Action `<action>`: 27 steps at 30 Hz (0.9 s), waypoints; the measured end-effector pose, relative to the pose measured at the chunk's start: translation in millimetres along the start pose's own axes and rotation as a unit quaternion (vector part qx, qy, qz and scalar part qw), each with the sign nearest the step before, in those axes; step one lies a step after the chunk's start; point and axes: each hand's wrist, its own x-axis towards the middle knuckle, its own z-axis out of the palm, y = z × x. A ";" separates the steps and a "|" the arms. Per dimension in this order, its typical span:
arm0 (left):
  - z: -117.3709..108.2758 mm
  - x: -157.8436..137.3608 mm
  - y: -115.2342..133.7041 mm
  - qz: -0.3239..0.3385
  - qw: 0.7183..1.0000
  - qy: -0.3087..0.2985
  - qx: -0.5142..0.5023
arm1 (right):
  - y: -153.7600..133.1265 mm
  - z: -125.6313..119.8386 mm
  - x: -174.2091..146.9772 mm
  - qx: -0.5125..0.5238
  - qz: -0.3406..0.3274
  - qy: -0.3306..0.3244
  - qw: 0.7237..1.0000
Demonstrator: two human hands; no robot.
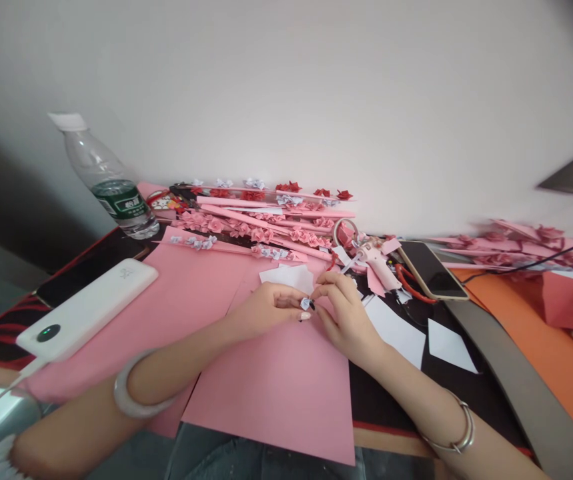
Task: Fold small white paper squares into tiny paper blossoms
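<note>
A tiny white folded paper flower (305, 304) is pinched between the fingers of my left hand (266, 312). My right hand (346, 319) meets it from the other side, fingers bent and tips pressed at its edge. Pink paper sheets (271, 393) lie under both hands. Just behind the fingers are white paper pieces (286, 275). A pink glue gun (382, 267) rests beyond my right hand, close to a roll of tape (345, 231).
Paper-flower stems in pink, red and white (261, 230) are heaped along the wall. At left stand a water bottle (116, 180) and a white power bank (89, 310) with a cable. A phone (431, 270), white paper (449, 345) and orange paper (541, 353) lie to the right.
</note>
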 end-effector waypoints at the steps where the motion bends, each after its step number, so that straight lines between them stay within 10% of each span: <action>1: 0.1 -0.3 -0.1 -0.001 1.000 0.000 0.000 | -0.2 0.0 -0.1 0.000 0.000 -0.002 1.000; 27: 1.6 -0.3 0.5 -0.016 1.000 0.014 -0.004 | -0.9 -1.1 -0.7 -0.003 0.000 0.002 1.000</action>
